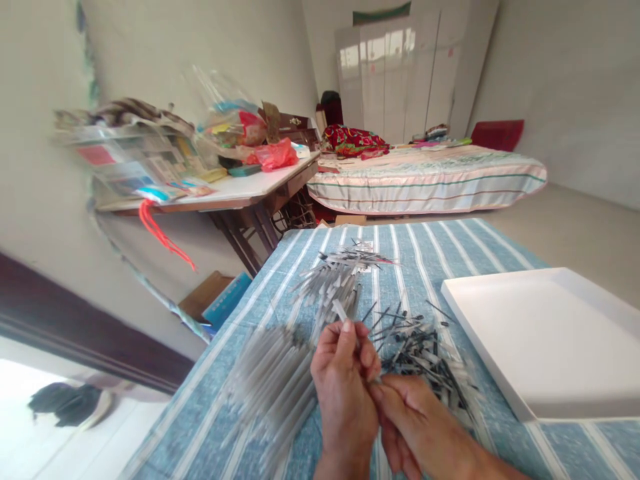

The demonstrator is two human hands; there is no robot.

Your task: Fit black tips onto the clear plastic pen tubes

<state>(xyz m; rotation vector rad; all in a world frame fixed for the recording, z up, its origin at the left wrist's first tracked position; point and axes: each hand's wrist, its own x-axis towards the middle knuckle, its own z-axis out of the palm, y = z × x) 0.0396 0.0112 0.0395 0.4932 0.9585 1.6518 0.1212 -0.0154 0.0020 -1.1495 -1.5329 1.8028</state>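
Note:
My left hand (345, 387) is closed over the striped cloth, its thumb pressing on a thin translucent plastic strip (339, 309) that sticks out past the fingertips. Close against its lower side, my right hand (417, 420) has thumb and forefinger pinched together; what they grip is hidden. Left of my hands lies a blurred bundle of long grey translucent sticks (275, 373). Beyond it a second heap of similar thin sticks (333, 280) fans out. To the right is a loose pile of short black and clear pieces (425, 353).
A shallow white tray (565, 340) stands at the right of the table with the blue striped cloth (415, 253). Behind at left is a desk (240, 190) loaded with bags. A bed (430, 180) is at the back. A blue box (227, 303) sits below the table's left edge.

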